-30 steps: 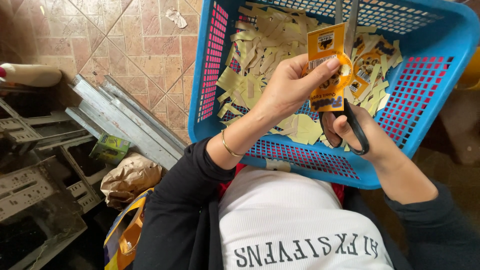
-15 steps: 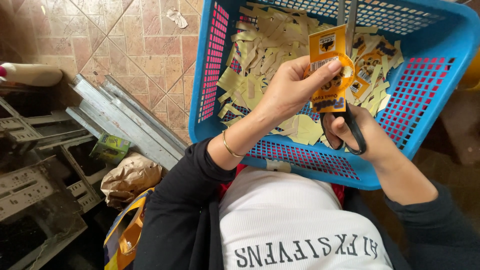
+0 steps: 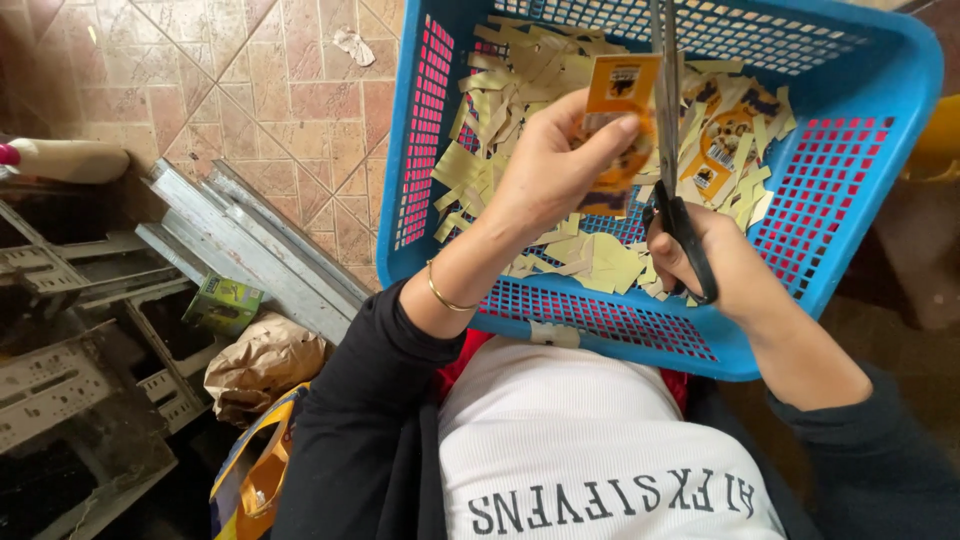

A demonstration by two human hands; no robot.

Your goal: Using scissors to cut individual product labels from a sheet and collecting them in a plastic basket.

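Observation:
My left hand (image 3: 550, 175) pinches an orange and yellow printed card (image 3: 612, 125) above a blue plastic basket (image 3: 850, 215). My right hand (image 3: 735, 265) grips the black handles of a pair of scissors (image 3: 672, 150), whose blades point up along the card's right edge. The basket rests on my lap and holds several pale yellow paper cuttings (image 3: 520, 90) and printed scraps (image 3: 725, 140). A thin gold bangle (image 3: 447, 297) sits on my left wrist.
Tiled floor (image 3: 250, 90) lies to the left. Grey metal rails (image 3: 250, 250) and metal frames (image 3: 70, 370) lie there, with a small green box (image 3: 222, 303), a crumpled brown paper bag (image 3: 262, 365) and a yellow bag (image 3: 250, 485) by my left side.
The scissors and the card have risen slightly and the blades have come closer together along the card's edge. Both hands stay over the basket.

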